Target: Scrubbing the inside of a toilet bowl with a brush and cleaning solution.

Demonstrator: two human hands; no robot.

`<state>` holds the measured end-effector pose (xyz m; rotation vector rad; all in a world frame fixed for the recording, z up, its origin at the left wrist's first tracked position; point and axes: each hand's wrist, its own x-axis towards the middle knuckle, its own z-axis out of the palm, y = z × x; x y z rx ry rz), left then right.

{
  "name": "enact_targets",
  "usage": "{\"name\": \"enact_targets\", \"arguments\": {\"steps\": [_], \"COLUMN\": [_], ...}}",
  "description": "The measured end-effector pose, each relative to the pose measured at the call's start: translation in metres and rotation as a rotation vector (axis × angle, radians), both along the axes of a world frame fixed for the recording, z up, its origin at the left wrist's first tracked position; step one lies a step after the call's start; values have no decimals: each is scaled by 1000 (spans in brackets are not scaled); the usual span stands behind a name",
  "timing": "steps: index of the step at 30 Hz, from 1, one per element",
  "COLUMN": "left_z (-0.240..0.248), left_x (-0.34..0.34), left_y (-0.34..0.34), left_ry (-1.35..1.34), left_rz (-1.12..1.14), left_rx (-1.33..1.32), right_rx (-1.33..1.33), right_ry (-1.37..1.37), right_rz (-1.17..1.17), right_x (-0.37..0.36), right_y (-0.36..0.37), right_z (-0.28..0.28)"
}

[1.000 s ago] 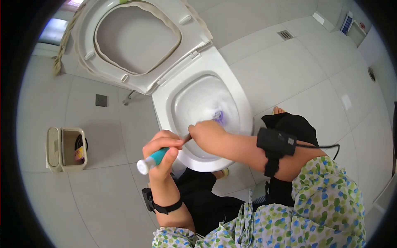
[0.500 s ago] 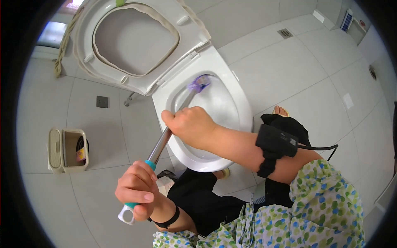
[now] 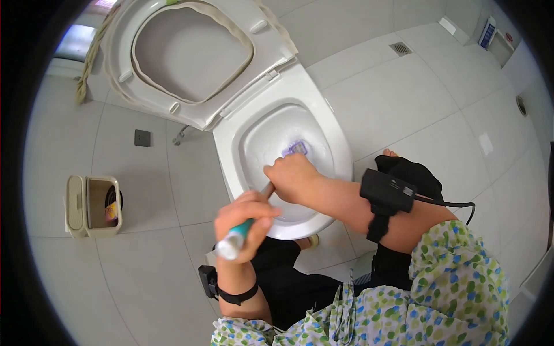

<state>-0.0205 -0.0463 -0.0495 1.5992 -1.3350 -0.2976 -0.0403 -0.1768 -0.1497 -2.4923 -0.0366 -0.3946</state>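
A toilet brush (image 3: pixel 239 232) with a metal shaft, a teal grip and a white end slants over the white toilet (image 3: pixel 340 144). My left hand (image 3: pixel 239 216) is wrapped round the teal grip, slightly blurred. Farther down the shaft, my right hand (image 3: pixel 293 177) is closed on it above the bowl. The purple brush head (image 3: pixel 298 148) shows just beyond my right knuckles, inside the bowl; part of it is hidden behind that hand. Behind the bowl, the toilet seat (image 3: pixel 124 43), with a pale wavy-edged cover, is raised.
An open beige bin (image 3: pixel 120 216) with its lid folded aside stands on the left. A dark square fitting (image 3: pixel 142 138) and a small metal valve (image 3: pixel 180 135) are left of the toilet. Twisted rope (image 3: pixel 88 72) hangs at upper left. A drain grate (image 3: pixel 400 48) lies at upper right.
The brush head has moved nearer within the bowl, from its far side. My left hand has gone up and to the right with the grip, and my right hand has shifted slightly right and nearer.
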Motion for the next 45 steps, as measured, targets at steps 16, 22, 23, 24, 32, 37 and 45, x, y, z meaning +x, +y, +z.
{"name": "enact_targets", "arguments": {"steps": [16,22,23,24,32,37,45], "left_z": [34,9,13,14,13,32,-74], "left_x": [-24,-29,-32,-35,-27,-11,45], "left_y": [25,1,6,8,13,29,-16], "left_ry": [-30,-178,-305,-305,-178,29,250], "left_rz": [-145,160,151,145,259,24,532], "left_rx": [-276,-145,-156,-158,-446,-470,-329], "right_rx": [97,-112,-114,-126,-128,303,571], "right_ry": [-70,15,15,-163,237,-21,-78], "right_rz": [458,222,216,206,413,287,-118], "right_x": [-15,-7,-6,-2,-36,-27,9], "right_y": [34,-13,-13,-12,-4,45,34], "right_z": [18,10,13,16,56,20,7]}}
